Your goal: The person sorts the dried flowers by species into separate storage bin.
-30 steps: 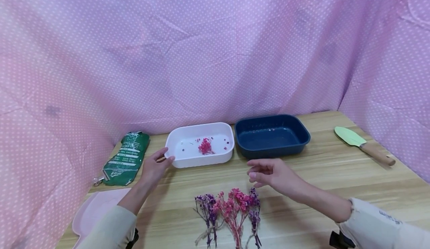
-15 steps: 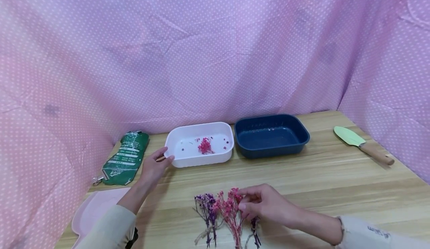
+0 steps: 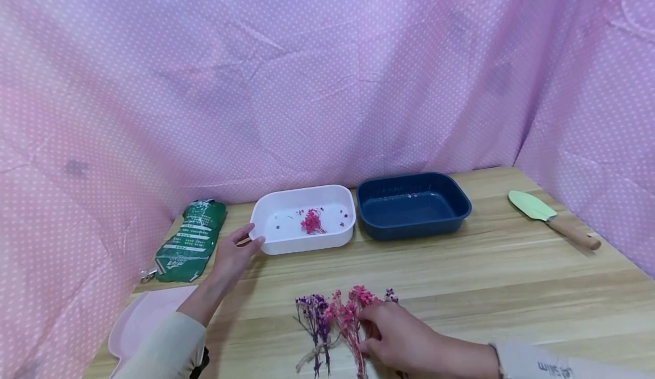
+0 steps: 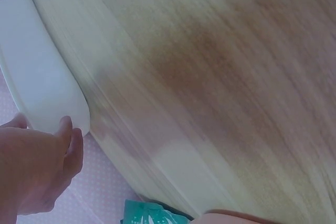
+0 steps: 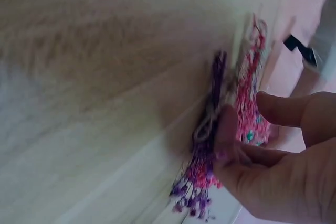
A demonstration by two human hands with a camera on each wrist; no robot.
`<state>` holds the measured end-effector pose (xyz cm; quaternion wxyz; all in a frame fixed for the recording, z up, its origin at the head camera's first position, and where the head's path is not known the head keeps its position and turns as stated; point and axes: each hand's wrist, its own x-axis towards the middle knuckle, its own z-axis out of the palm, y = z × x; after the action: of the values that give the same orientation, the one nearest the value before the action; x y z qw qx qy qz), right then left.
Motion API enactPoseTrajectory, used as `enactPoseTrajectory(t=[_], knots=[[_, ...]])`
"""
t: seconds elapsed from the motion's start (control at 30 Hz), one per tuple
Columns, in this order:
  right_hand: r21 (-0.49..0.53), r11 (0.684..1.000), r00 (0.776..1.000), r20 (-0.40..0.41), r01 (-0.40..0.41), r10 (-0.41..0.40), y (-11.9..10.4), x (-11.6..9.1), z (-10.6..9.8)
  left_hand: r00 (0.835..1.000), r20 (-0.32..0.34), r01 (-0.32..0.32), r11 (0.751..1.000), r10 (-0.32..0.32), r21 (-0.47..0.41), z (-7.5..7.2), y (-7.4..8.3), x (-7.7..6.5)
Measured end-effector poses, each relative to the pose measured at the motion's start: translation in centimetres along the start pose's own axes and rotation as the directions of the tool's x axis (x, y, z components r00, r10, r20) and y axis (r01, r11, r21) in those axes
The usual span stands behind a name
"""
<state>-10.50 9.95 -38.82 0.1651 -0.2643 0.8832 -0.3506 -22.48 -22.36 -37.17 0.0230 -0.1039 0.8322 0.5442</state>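
Observation:
My left hand (image 3: 232,262) pinches the near left corner of a white plastic tub (image 3: 307,246); the left wrist view shows its fingers on the tub's side. Inside that tub lie a small pink flower sprig (image 3: 311,221) and several loose bits. At the front, my right hand (image 3: 406,336) reaches down over tied bunches of dried flowers. A pink bunch (image 3: 348,316) lies beside its thumb. The right-hand purple bunch (image 5: 197,156) is mostly covered in the head view. In the right wrist view, thumb and fingers stand apart. Left of the pink lies another purple bunch (image 3: 313,311).
A dark blue tub (image 3: 414,230) stands right of the white one. Far right lies a trowel (image 3: 555,220) with a green blade and wooden handle. On the left are a green packet (image 3: 189,242) and a pale pink plastic piece (image 3: 145,325). A pink dotted cloth (image 3: 327,83) hangs behind.
My right hand has come down and nearer from beside the blue tub to the flower bunches, covering most of the right purple one. The left hand and white tub have stayed put.

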Motion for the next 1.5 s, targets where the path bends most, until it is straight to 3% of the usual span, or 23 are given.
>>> enactPoseTrajectory(t=[0.13, 0.27, 0.67, 1.0, 1.23, 1.37, 1.5], knots=[[-0.276, 0.961, 0.999, 0.037, -0.005, 0.016, -0.5, 0.3, 0.7, 1.0, 0.004, 0.0, 1.0, 0.0, -0.004, 0.0, 0.0, 0.0], [-0.373, 0.928, 0.999, 0.051, 0.008, 0.012, -0.6, 0.4, 1.2, 1.0, -0.002, -0.006, 1.0, 0.006, 0.006, 0.0, 0.0, 0.1], [-0.455, 0.89, 0.999, 0.009, 0.034, -0.034, -0.6, 0.2, 1.6, 1.0, -0.013, -0.017, 1.0, 0.018, 0.026, 0.0, 0.0, 0.1], [-0.338, 0.939, 0.997, -0.002, -0.067, 0.071, -0.8, 0.2, 1.1, 1.0, -0.01, -0.019, 1.0, 0.019, 0.022, 0.1, -0.1, 0.1], [-0.377, 0.924, 0.997, -0.063, -0.06, 0.038, -0.4, 0.0, 1.3, 1.0, -0.008, -0.021, 1.0, 0.021, 0.017, 0.1, -0.2, 0.0], [-0.359, 0.929, 0.996, -0.055, -0.086, 0.071, -0.3, 0.0, 1.3, 1.0, -0.01, -0.023, 1.0, 0.023, 0.012, 0.1, -0.1, 0.0], [-0.409, 0.91, 0.997, -0.04, -0.07, 0.059, -0.4, 0.1, 1.4, 1.0, -0.004, -0.024, 1.0, 0.024, 0.013, 0.1, 0.0, -0.1]])
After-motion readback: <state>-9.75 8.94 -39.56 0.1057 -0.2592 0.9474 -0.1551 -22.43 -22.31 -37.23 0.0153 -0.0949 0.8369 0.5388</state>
